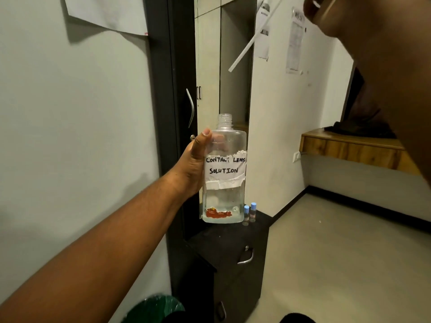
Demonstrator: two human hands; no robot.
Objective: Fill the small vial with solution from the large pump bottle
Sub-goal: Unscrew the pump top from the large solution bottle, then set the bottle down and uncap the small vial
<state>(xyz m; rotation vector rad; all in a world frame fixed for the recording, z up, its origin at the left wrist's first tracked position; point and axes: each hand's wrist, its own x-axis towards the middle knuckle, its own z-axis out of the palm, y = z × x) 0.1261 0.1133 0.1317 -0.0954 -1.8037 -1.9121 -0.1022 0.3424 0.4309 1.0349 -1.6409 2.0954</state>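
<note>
My left hand grips a large clear bottle upright in the air; its paper label reads "CONTACT LENS SOLUTION". The bottle's threaded neck is uncovered and liquid fills roughly the lower quarter. My right hand is raised at the top right, close to the camera and blurred, holding the pump part; its white dip tube slants down to the left. Two small vials with blue caps stand on the black cabinet top, just right of the bottle's base.
The black drawer cabinet stands against a dark wardrobe door with a metal handle. A wooden shelf with a dark cloth is on the right wall. A green-lined bin sits at the bottom. Papers hang on the walls.
</note>
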